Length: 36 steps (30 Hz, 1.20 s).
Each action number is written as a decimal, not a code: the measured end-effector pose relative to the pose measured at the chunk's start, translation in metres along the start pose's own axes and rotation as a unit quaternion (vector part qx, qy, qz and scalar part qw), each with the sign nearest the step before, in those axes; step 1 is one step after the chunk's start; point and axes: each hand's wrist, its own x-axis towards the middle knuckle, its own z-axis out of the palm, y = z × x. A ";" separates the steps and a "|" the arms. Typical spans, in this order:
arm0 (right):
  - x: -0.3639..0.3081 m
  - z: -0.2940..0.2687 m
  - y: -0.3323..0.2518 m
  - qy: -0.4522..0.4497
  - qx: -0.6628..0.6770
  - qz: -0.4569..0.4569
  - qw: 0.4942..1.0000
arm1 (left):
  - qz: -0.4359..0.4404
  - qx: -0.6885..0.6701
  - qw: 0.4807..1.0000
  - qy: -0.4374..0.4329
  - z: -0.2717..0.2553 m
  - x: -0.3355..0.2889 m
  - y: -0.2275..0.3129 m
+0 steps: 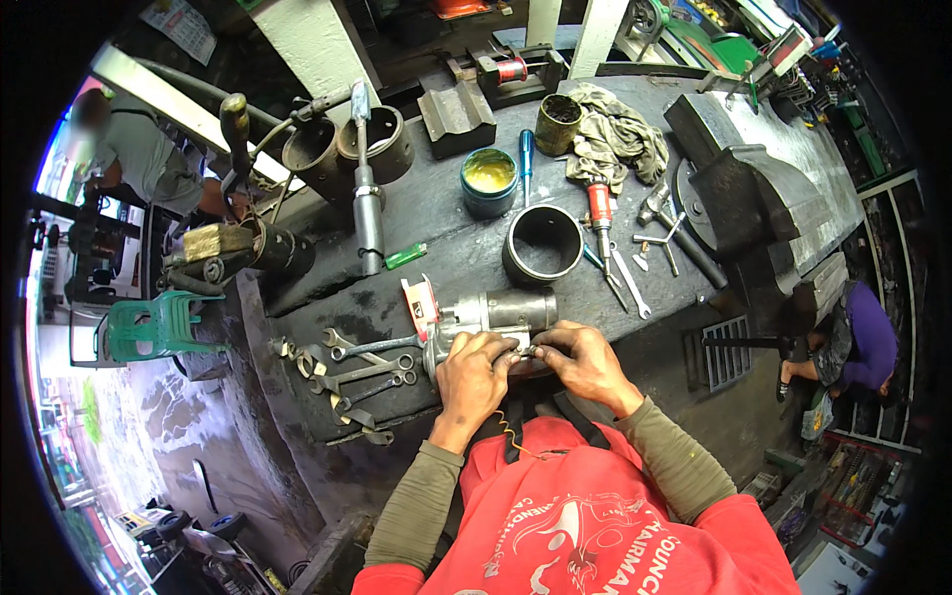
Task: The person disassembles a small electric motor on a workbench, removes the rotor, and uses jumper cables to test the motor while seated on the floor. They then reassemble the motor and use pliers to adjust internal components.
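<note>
A starter motor (476,310), with a silver housing and a darker cylinder, lies on its side at the bench's near edge. My left hand (470,374) grips its near side, thumb and fingertips bent against the metal. Beside it, my right hand (587,363) is closed in a pinch close to the motor's smaller near cylinder. What those right fingertips hold is too small to make out. Left of the motor lie several wrenches (367,378) and a red-and-white small box (420,303). Just beyond the motor stands an open dark metal cylinder (544,245).
On the dark workbench (436,233) are a can of yellow grease (490,182), a blue screwdriver (527,164), a red-bodied tool (600,210), a hammer (684,233) and a rag (615,134). A vise (744,208) stands right. Two other people (159,164) are nearby; a green chair (159,327) stands left.
</note>
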 end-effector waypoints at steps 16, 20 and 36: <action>0.008 0.030 -0.020 0.068 -0.118 -0.081 0.987 | 0.009 -0.005 0.999 0.034 0.009 -0.006 -0.011; 0.006 0.025 -0.012 0.025 -0.112 -0.111 0.987 | 0.008 -0.007 0.999 0.047 0.009 -0.007 -0.010; 0.057 -0.078 -0.058 -0.041 0.191 -0.044 0.980 | -0.214 -0.229 0.948 0.047 -0.014 -0.013 0.016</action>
